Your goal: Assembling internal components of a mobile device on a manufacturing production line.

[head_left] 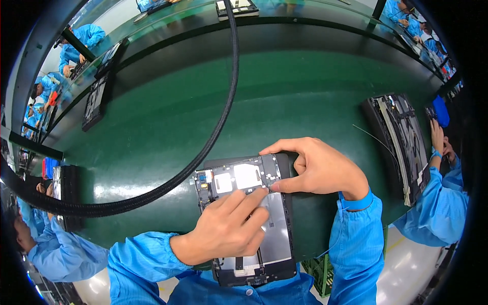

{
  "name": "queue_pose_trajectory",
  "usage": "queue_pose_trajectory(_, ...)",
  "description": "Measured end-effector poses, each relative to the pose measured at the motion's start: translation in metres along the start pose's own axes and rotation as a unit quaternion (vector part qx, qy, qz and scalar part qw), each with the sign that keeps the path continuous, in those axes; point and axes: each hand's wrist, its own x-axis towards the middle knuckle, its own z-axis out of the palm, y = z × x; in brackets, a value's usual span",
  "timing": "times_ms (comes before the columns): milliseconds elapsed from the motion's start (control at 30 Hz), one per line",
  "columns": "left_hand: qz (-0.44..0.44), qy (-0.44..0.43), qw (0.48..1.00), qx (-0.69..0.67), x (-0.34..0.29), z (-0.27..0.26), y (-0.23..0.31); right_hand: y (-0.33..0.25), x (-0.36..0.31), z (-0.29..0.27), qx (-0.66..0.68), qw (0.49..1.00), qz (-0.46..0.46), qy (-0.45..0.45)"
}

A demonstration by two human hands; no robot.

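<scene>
An opened tablet (277, 213), its inner board and silver-grey plate exposed, lies on a black tray (286, 175) at the front edge of the green bench. My left hand (229, 223) reaches over the middle of the tablet. Its fingers are curled, and the fingertips press together on the board near my right thumb; anything between them is too small to make out. From the right, my right hand (325, 168) grips the tablet's upper right corner, index finger along the far edge and thumb on the board. A blue band circles the right wrist.
A thick black braided hose (231, 91) arcs across the bench (284, 91) from above. Stacked tablet trays (399, 137) stand at the right, beside a co-worker's hands (437, 140). More trays (96, 101) lie at the far left. Co-workers in blue sit on both sides.
</scene>
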Motion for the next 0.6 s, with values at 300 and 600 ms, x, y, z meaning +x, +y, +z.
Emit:
queue_pose_trajectory(300,-0.006,0.005,1.0,-0.023,0.001,-0.001,0.0,0.001,0.002,0.003,0.08,0.996,0.028,-0.022)
queue_pose_trajectory(600,-0.032,0.053,0.995,-0.082,0.003,0.0,-0.006,0.0,0.002,0.014,0.141,0.989,0.035,-0.009)
